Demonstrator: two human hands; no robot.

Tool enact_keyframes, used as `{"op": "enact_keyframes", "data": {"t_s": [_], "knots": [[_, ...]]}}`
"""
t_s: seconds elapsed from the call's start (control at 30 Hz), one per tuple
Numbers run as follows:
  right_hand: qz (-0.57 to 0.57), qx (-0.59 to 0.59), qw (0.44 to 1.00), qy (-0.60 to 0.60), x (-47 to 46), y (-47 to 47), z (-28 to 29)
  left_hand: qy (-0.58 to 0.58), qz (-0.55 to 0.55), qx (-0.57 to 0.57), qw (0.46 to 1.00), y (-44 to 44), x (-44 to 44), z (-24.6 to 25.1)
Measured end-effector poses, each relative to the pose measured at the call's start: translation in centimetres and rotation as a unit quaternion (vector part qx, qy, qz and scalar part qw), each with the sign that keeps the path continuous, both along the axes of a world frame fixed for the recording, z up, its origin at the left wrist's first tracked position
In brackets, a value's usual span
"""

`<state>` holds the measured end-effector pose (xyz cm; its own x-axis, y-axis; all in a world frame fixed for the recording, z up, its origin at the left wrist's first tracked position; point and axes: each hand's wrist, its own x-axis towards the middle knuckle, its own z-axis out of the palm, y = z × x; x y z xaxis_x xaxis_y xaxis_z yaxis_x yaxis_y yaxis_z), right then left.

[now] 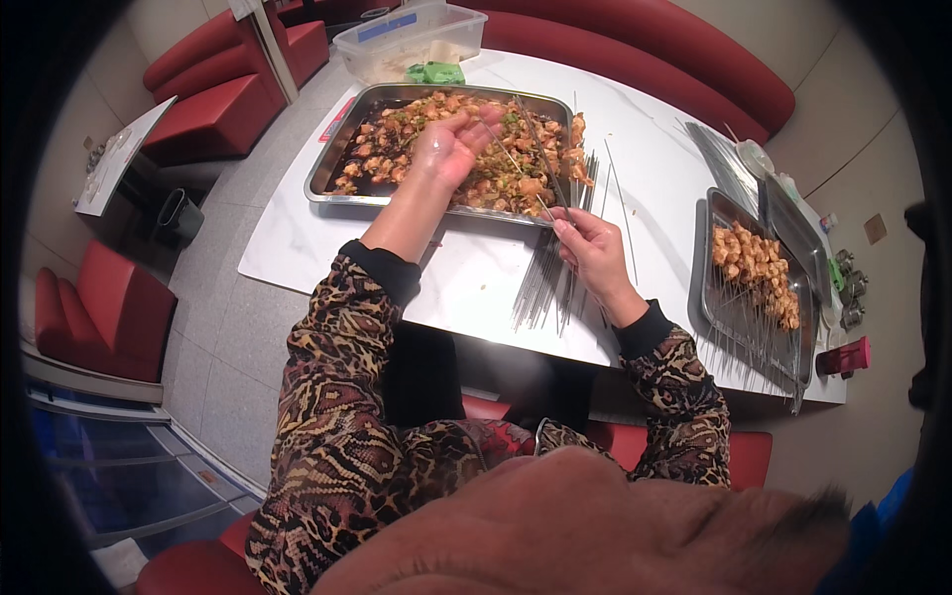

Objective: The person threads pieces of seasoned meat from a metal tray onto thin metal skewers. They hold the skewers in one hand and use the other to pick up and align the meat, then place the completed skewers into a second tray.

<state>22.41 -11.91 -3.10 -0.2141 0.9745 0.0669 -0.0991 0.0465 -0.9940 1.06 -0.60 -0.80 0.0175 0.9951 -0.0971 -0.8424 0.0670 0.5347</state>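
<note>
My left hand (451, 146) is palm up over a large metal tray (349, 198) of cut, marinated meat pieces (379, 167). Its fingers are spread, and a thin metal skewer (506, 152) runs from near them towards my right hand. At the tray's near right corner, my right hand (593, 249) pinches metal skewers between thumb and fingers. Loose skewers (537, 290) lie in a bundle on the table below that corner. Skewered meat (578, 149) rests at the tray's right edge. Whether my left fingertips touch the skewer is unclear.
A smaller metal tray (799, 372) at the right holds loaded meat skewers (751, 268). Behind it lie more skewers (718, 160). A clear plastic bin (409, 33) and a green packet (435, 73) stand beyond the large tray. A dark pink cup (844, 357) is near the right edge.
</note>
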Motion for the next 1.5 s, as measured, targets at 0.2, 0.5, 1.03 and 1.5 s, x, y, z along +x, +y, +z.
{"op": "enact_keyframes", "data": {"t_s": [0.2, 0.5, 1.03, 1.5], "knots": [[0.001, 0.004, 1.000, -0.004, 0.0, 0.2, 0.1, 0.043, -0.011, 0.030, 0.999, -0.3, 0.6, 0.0], [0.004, 0.003, 1.000, 0.010, 0.1, 0.2, 0.0, 0.114, -0.005, 0.129, 0.985, 0.1, -0.4, -0.1], [0.010, 0.006, 1.000, -0.003, 0.2, 0.1, 0.1, 0.104, -0.017, 0.141, 0.984, 0.0, -1.1, 0.2], [0.008, -0.026, 0.999, 0.025, 0.0, 0.7, 0.4, 0.220, -0.134, 0.098, 0.961, -1.4, 1.6, -0.2]]}}
